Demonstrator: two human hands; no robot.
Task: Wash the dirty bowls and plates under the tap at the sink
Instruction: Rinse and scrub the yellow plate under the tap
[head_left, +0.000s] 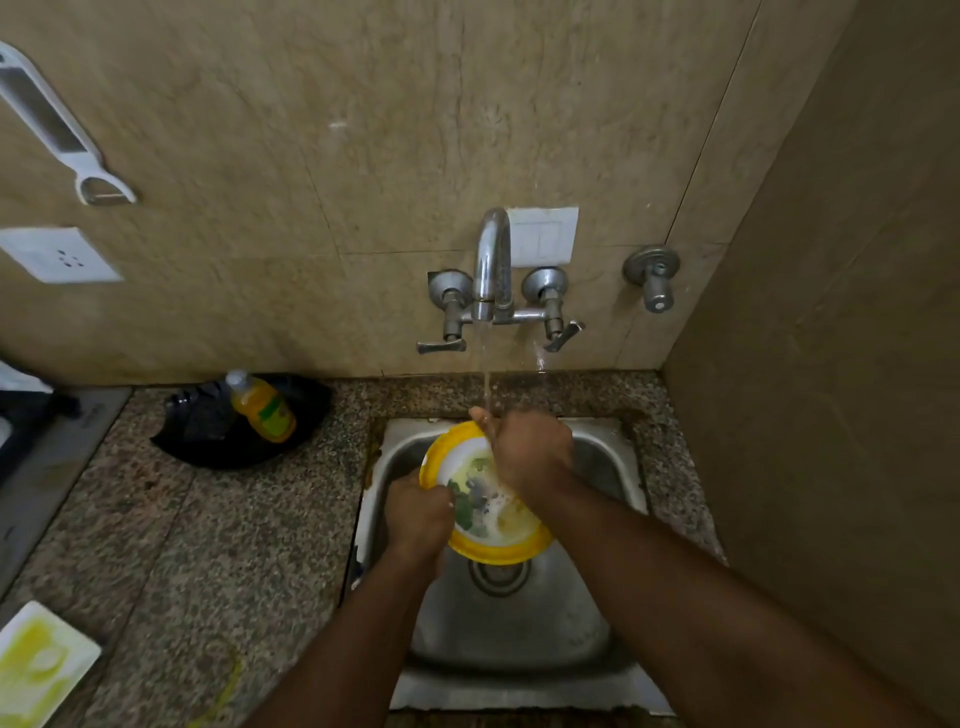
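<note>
Steel sink (587, 639) set in the granite tabletop (218, 545); above it the tap (491, 260) runs water. A yellow-rimmed plate (493, 525), smeared green, sits over the basin, left hand (418, 514) grip holding its rim, right hand (530, 452) grip curled on its upper edge.

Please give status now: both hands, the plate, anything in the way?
Left hand grips plate rim; right hand on its upper edge. Plate over sink, tap running, green residue remains. Nothing in the way.
</note>
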